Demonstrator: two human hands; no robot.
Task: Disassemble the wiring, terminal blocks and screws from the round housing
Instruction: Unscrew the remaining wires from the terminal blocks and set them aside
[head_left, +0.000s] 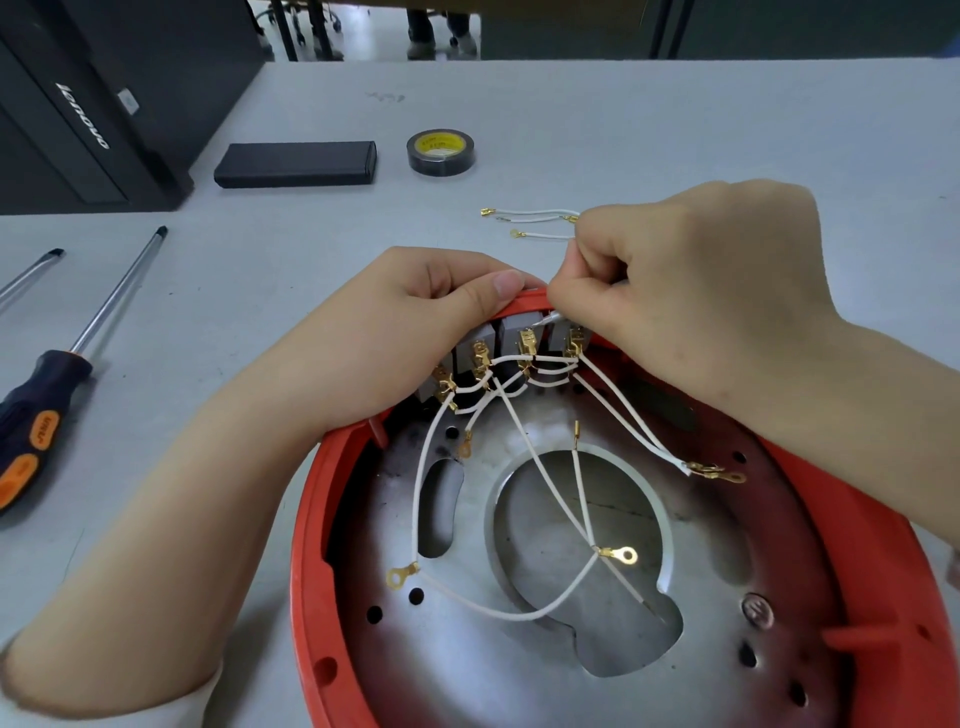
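Gripping red round housing (311, 545) rim, left hand (395, 332) steadies it on worktop (675, 130); right hand (691, 296) pinches white wire (545, 318) at terminal blocks (511, 338). Two freed wires (535, 215) lie beyond; most wiring & blocks remain, approx early stage.

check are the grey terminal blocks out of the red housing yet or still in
Still in: the terminal blocks sit inside the red housing rim, white wires attached.

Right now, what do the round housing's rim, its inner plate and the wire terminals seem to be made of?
Round housing rim: likely moulded plastic, matte orange-red, with cast-in ribs and holes.
Inner plate: probably bare metal, perhaps aluminium; dull silver sheen, dark stains, punched openings.
Wire terminals: brass or gold-plated metal by their shiny yellow colour.
White wires: matte insulation, possibly fibre or silicone.
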